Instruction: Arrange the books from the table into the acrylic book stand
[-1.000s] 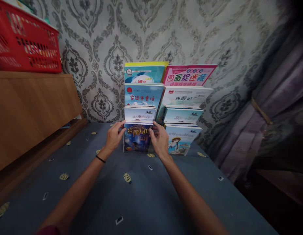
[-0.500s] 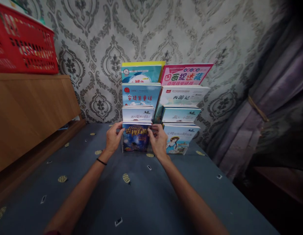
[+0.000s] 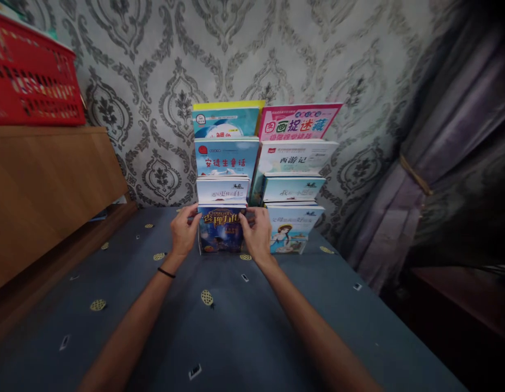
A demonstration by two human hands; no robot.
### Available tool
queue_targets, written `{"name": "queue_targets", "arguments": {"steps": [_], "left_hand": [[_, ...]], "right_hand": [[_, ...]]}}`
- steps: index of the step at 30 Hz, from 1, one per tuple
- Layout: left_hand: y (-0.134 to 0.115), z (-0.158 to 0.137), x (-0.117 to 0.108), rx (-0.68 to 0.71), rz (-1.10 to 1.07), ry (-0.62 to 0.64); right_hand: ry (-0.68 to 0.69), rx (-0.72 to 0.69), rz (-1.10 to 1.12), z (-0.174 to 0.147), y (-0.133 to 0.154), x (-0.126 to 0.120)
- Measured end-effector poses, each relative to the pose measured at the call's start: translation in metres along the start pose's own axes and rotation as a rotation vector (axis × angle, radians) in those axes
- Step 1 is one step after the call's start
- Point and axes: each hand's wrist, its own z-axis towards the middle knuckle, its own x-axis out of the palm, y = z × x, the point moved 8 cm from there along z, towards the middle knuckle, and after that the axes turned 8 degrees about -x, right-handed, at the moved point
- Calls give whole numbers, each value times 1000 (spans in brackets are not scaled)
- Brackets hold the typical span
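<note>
A dark blue book with gold title letters stands upright at the front of the left column of books. My left hand pinches its left edge, thumb at the front and fingers behind. On the opposite edge, my right hand grips it the same way, with the thumb on the cover. Behind it rise a pale book, a light blue book and a teal book, in tiers. Right of my right hand stands a book with a girl in a hat on its cover.
More tiered books, including a white one and a pink one, fill the right column. A wooden cabinet with a red basket stands left. A grey curtain hangs right. Dark blue patterned cloth covers the surface.
The view has turned slightly right, so the books and cabinet sit further left in the picture. Both hands keep their hold on the dark blue book, which shows no clear movement.
</note>
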Motion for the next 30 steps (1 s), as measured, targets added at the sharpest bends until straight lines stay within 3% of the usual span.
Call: {"name": "queue_targets", "arguments": {"steps": [9,30], "left_hand": [[-2,1,-1,35,-3,10],[14,-1,4,-81,-174,-19]], "right_hand": [[2,-11,18,-3,0,2],[-59,194,306,-4,-17,9]]}}
